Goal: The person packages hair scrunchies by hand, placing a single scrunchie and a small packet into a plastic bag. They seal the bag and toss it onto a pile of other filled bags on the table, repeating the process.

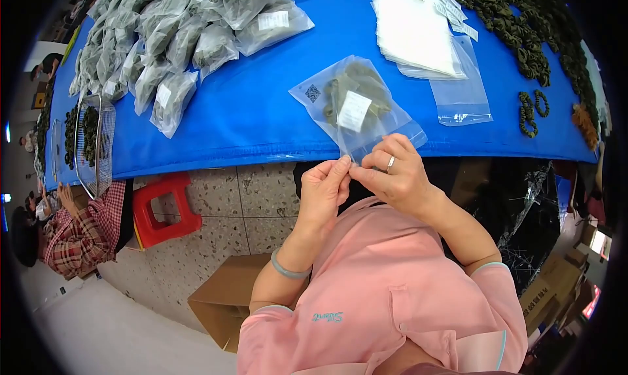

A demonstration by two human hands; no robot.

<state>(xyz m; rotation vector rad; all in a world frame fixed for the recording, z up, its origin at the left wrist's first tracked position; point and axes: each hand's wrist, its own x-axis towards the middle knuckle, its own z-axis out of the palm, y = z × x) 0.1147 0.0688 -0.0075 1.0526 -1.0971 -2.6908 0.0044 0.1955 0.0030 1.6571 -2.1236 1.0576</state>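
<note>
A clear zip bag (333, 123) lies at the near edge of the blue table, with an olive-green bundle (376, 107), a white label (354, 110) and a printed square code on or in it. My left hand (325, 186) pinches the bag's near corner between thumb and forefinger. Close beside it, my right hand (392, 169), with a ring on one finger, is closed on the same near edge, its fingers curled. The exact state of the bag's seal is hidden by my fingers.
Filled bags (176, 41) are heaped at the back left. Flat bags (418, 31) are stacked at the back right, beside piled dark green scrunchies (523, 54). A wire basket (104, 139) sits at the left edge, near another person (85, 234) and a red stool (140, 208).
</note>
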